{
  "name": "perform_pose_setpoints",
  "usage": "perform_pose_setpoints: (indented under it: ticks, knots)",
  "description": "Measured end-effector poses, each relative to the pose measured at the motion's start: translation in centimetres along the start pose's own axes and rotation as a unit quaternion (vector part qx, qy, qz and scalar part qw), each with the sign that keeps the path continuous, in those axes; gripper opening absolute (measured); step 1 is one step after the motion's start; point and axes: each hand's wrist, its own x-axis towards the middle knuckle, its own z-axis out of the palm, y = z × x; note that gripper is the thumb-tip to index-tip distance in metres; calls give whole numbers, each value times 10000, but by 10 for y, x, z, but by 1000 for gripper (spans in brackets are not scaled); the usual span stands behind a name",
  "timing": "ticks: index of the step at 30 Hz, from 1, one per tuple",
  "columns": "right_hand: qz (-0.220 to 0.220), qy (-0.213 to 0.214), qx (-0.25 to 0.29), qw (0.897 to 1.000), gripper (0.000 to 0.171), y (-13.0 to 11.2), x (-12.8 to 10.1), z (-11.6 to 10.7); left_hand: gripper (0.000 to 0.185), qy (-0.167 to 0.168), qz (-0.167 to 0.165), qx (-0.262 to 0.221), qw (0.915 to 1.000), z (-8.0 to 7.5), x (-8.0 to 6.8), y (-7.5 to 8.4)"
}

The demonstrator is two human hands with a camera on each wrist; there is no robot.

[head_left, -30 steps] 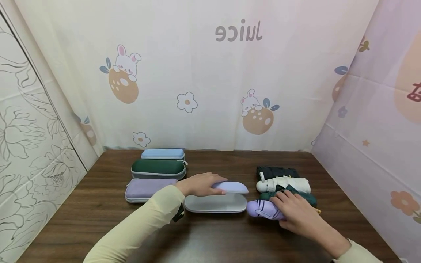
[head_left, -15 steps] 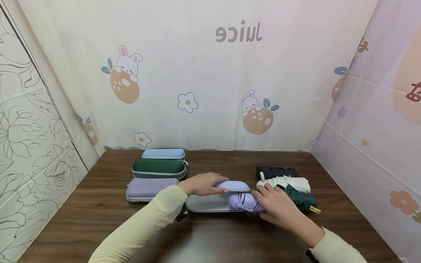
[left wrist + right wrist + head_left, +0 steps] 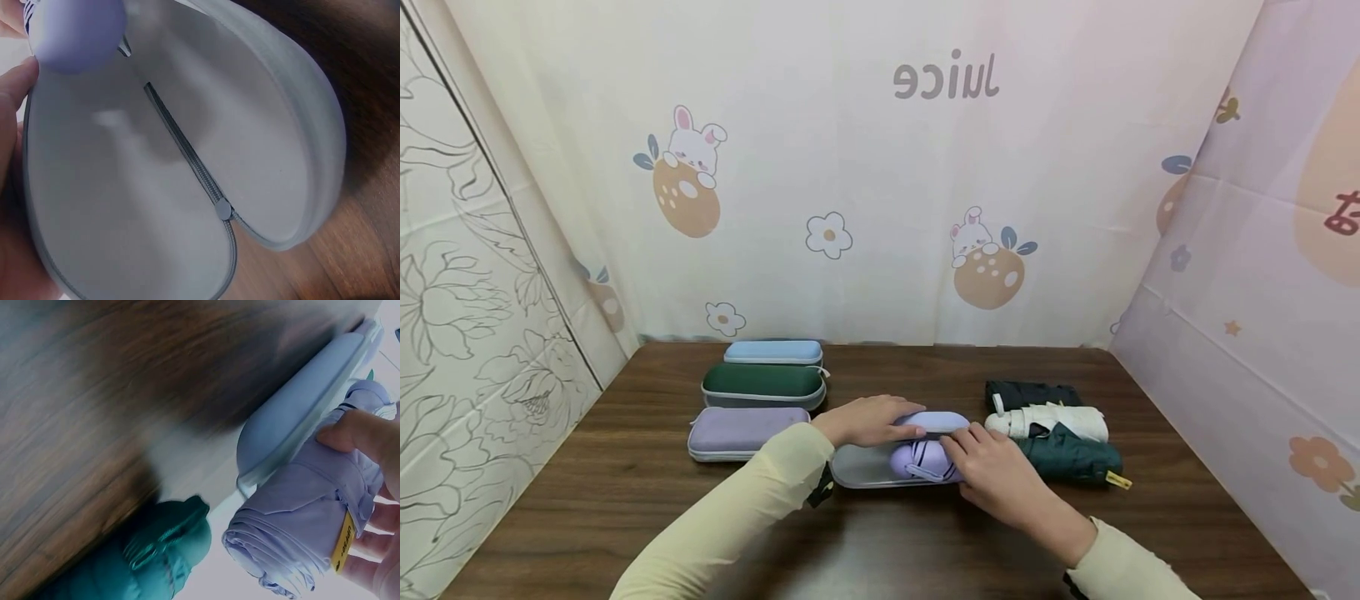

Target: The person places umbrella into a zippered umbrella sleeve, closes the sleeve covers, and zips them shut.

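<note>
My left hand (image 3: 872,421) holds up the raised lid (image 3: 943,422) of a light lavender zip case, thumb below and fingers on top. The case's grey lining (image 3: 859,468) shows, and the left wrist view shows its zip edge and hinge strip. My right hand (image 3: 1000,477) grips a folded lavender umbrella (image 3: 917,460), its round handle end pointing left, over the case's lower half. In the left wrist view that handle end (image 3: 78,34) is inside the rim. Thumb and fingers wrap the umbrella's folded cloth (image 3: 300,494) in the right wrist view, a yellow tag hanging from it.
A purple case (image 3: 745,429), a dark green case (image 3: 763,381) and a light blue case (image 3: 772,351) lie closed at the left. Folded umbrellas lie at the right: dark green (image 3: 1071,457), white (image 3: 1060,422) and black (image 3: 1033,392). A patterned curtain (image 3: 880,208) backs the wooden table (image 3: 880,558).
My right hand has carried the lavender umbrella left, from in front of the dark green umbrella to over the case. My left hand keeps the lid raised, almost unmoved.
</note>
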Motion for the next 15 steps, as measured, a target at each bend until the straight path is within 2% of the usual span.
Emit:
perform_pose_setpoints:
  ticks: [6,9,12,15]
  knots:
    - [-255,889,-319,9952,30,-13,12,10,57,51,-19,76,10000,0,1,0]
    - [-329,942,-389,9942,27,-19,18,12,57,70,-9,80,9999,-1,1,1]
    - [-382,814,-415,9951,30,-24,24,13,56,76,-26,72,9999,-2,0,2]
    - [-467,657,-458,9957,23,-27,28,16,55,73,-54,75,9999,-2,0,2]
